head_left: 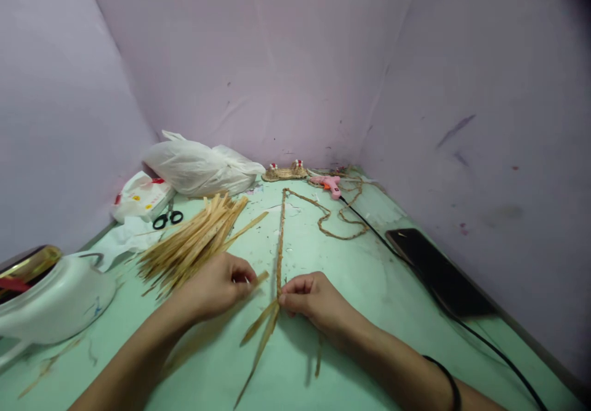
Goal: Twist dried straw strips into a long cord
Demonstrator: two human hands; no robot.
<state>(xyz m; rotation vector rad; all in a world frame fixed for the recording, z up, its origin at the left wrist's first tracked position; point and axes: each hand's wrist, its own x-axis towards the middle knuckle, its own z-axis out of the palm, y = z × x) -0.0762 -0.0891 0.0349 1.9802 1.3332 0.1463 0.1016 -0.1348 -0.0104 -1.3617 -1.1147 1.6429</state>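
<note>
Two pinches, lower centre: left hand (222, 285) on strip (261, 279), right hand (318, 303) on braid (281, 245); slackening right grip could cause unravelling.

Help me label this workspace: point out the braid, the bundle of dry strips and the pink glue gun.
Braid (281, 235): head view, middle of its straight stretch.
Bundle of dry strips (196, 243): head view, middle of the pile.
Pink glue gun (333, 183): head view, on its body.
</note>
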